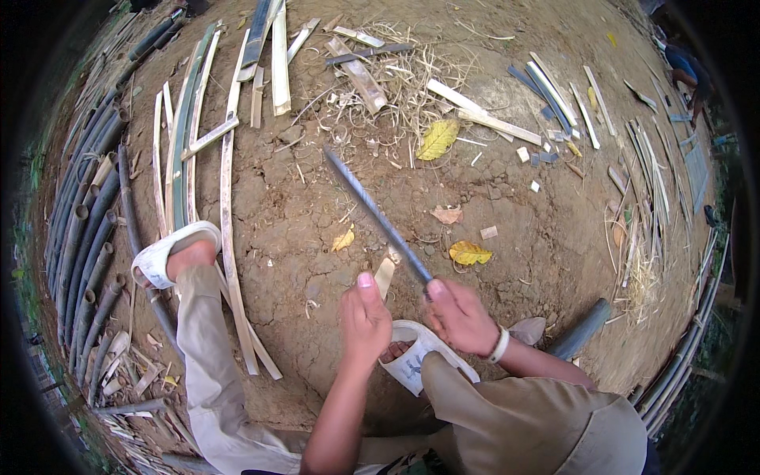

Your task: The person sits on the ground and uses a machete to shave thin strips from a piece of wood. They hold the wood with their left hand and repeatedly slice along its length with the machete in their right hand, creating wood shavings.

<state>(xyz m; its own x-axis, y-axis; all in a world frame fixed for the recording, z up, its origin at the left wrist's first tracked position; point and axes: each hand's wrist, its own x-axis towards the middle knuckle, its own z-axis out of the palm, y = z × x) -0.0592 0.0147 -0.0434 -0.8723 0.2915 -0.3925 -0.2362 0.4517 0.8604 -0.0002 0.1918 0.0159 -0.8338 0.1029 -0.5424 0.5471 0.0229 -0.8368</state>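
Note:
In my right hand (461, 315) is a long, narrow dark blade, a machete (372, 207), gripped at its near end. Its tip points away and to the left, over the bare ground. My left hand (365, 323) is closed with the thumb up, around a short pale bamboo strip (385, 274). The strip's far end comes up close to the machete's edge; whether the two touch I cannot tell. Fingers of the left hand hide the strip's lower part. Below both hands is my foot in a white sandal (423, 348).
Dark bamboo poles (83, 237) are stacked along the left. Long split bamboo strips (229, 214) lie beside my other white sandal (170, 252). Shavings (404, 79) and offcuts cover the far ground. A bamboo pole (580, 328) lies at right; another person (687, 67) is at far right.

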